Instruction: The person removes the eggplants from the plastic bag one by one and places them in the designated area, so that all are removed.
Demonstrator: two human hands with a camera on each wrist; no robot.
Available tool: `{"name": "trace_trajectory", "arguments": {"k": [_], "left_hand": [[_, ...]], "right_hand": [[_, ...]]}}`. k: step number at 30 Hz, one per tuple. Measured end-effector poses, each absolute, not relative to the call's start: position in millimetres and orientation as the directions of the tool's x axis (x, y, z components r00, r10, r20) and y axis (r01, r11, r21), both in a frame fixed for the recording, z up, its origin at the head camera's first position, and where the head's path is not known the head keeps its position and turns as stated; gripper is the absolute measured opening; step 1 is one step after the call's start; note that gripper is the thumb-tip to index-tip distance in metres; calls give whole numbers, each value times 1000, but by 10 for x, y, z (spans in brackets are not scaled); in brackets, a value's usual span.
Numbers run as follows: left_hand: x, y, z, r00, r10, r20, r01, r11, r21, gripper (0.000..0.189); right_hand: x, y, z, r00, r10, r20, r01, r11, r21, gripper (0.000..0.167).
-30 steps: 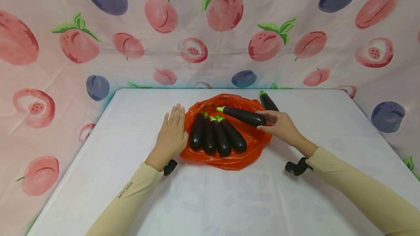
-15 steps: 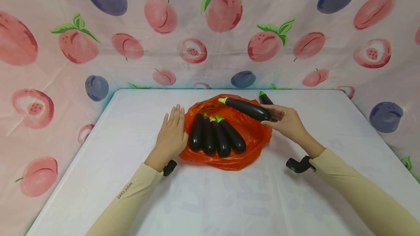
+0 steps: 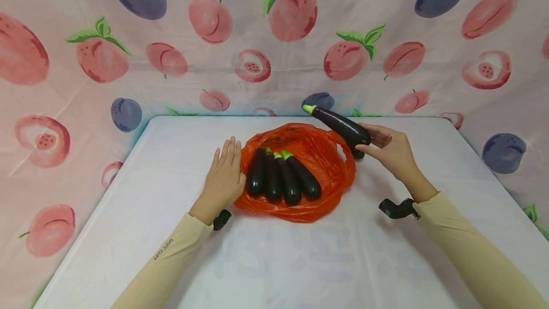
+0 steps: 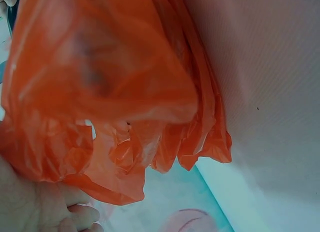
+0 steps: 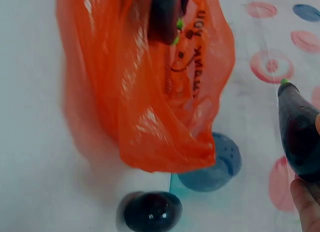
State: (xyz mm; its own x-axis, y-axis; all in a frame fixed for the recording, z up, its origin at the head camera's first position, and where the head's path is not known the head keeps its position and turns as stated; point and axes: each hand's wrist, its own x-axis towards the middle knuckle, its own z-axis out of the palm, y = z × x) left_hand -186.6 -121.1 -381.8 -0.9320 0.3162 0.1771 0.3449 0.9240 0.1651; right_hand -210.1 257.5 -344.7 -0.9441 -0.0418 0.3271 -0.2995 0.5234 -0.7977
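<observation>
A red plastic bag (image 3: 330, 182) lies spread with its mouth up, and several dark purple eggplants (image 3: 289, 185) with green stems rest side by side in it. My left hand (image 3: 225, 173) lies with straight fingers along the bag's left side; the left wrist view shows it beside the crumpled bag (image 4: 110, 57). Beyond the bag's right rim, my right hand (image 3: 392, 151) grips an eggplant (image 3: 339, 123) by its blunt end, stem pointing up and left. Under it, another eggplant (image 5: 152, 212) is on the table, mostly hidden in the head view.
The white table (image 3: 300, 261) reaches back to a fruit-print cloth (image 3: 171, 23) that hangs behind it and along the sides. A black wrist camera (image 3: 396, 209) sticks out below the right sleeve.
My right hand has lifted the eggplant out from over the bag, moving up and to the right past its rim. The left hand has stayed in place.
</observation>
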Motion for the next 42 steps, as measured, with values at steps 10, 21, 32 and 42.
{"name": "trace_trajectory", "arguments": {"k": [10,21,32,42], "left_hand": [[-1863,-1202,-3821,-932,315,177,345,922,174,68],[-1853,-1202,-3811,-936,314,158,340,923,179,67],[-1854,-1211,-3821,-937,317,151,341,922,183,67],[-1841,-1209,-3821,-939,314,140,336,923,188,67]], "right_hand": [[-2183,2727,-3447,-933,69,353,-268,521,-811,50],[-2227,2838,-3467,-935,176,308,-186,497,-847,53],[-2267,2926,-3563,-931,277,238,-106,418,-902,55],[-2257,2991,-3639,-928,346,137,18,411,-912,60]]}}
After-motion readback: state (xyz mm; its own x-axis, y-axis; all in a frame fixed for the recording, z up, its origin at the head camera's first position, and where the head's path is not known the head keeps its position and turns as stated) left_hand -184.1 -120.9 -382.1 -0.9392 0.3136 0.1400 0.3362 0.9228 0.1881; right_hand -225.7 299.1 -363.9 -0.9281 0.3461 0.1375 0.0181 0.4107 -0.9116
